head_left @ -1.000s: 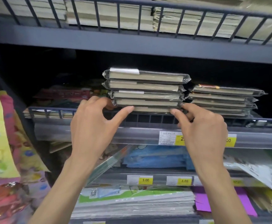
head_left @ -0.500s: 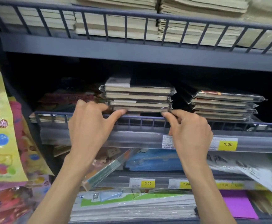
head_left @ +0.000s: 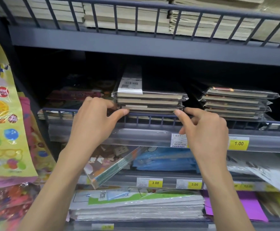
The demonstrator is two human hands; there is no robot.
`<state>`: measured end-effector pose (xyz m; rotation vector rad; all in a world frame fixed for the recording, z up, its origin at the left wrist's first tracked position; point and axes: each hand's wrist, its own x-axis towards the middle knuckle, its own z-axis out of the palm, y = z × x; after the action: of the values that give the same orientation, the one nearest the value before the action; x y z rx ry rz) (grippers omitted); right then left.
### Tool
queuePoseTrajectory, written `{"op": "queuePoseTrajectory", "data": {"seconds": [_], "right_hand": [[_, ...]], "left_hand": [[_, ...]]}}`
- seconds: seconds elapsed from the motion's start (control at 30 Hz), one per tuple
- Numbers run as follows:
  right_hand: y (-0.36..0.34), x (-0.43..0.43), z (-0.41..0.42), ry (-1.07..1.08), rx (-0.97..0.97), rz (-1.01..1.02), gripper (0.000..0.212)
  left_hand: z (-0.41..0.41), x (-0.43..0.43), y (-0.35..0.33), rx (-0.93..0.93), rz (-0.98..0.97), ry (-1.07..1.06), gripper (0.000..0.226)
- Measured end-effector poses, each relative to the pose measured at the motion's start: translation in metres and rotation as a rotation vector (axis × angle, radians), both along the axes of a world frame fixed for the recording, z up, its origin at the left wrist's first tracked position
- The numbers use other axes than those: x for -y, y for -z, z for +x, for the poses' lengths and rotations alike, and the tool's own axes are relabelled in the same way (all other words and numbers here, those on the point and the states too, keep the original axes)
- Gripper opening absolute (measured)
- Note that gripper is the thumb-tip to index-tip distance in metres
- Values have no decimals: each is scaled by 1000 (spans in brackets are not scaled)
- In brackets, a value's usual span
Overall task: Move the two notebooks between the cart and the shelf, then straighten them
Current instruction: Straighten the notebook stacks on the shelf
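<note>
Plastic-wrapped notebook stack [head_left: 150, 100]: dark-covered notebooks with pale page edges, each sealed in clear film, piled flat on the middle shelf just behind its front rail. The top one bears a white barcode label at its left end.
Left hand [head_left: 94, 120]: grips the left end of the pile, with the fingers curled round the side and the thumb pressed on the front edge of the lowest notebooks.
Right hand [head_left: 204, 130]: thumb and forefinger pinch the right front corner of the lowest notebooks; the other fingers are curled in front of the rail.
Blue-grey metal shelf [head_left: 152, 115]: its low barred rail runs across the front, directly under both thumbs.
Neighbouring wrapped stack [head_left: 235, 102]: similar film-sealed notebooks on the same shelf, to the right of the held pile and apart from it.
Clear plastic price strip [head_left: 136, 135]: fixed below the rail. It carries a yellow "1.00" tag [head_left: 238, 143] beside the right wrist.
Beige paper pads [head_left: 127, 17]: flat piles on the shelf above, behind a taller barred rail.
Tilted pack of picture books [head_left: 109, 167]: leans on the shelf below, next to blue packets [head_left: 165, 160]. A yellow "3.00" tag [head_left: 155, 182] sits on that shelf's edge.
White-and-green flat packs [head_left: 136, 205]: lowest level, with a purple sheet [head_left: 235, 209] to their right.
Yellow sticker sheets [head_left: 4, 122]: film-covered and hanging at the left margin — detail blurred.
</note>
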<state>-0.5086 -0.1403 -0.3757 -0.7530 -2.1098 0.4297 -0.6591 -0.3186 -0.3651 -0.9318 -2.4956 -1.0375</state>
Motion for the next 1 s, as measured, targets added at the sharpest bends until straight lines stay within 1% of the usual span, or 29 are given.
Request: {"op": "queuePoseTrajectory", "data": {"seconds": [0.1,0.27,0.33,0.43,0.57,0.73,0.83,0.93,1.0], "right_hand": [[-1,-3,-4,-60,-25,-6,37],[4,-6,-6,-139,-84,-56,37],[6,-5,-6,-146,-87,-66,37],[8,-5,-7,-117,-108,-60,35],[4,-4,-9,-57,-113,-82,33],[-1,-7,-7,-22,-69,-126,30],[-2,-7,-7,-14,-62,-127,29],[3,-4,-5,-9,-66,-70,34],[6,-2,-5,-1,-107,-34,40]], "left_hand": [[-1,-2,-3,9,-6,12,39],[-2,-4,-5,-26,2,-2,42],[-2,-6,-8,-22,-17,-20,37],[-4,-8,-11,-37,-44,-39,30],[-7,-11,-14,-27,-57,-18,33],[-9,-15,-16,0,-74,-22,34],[-10,-16,-14,-3,-85,-13,39],[-9,-13,-10,-29,-15,8,42],[-6,-9,-9,-28,100,36,34]]}}
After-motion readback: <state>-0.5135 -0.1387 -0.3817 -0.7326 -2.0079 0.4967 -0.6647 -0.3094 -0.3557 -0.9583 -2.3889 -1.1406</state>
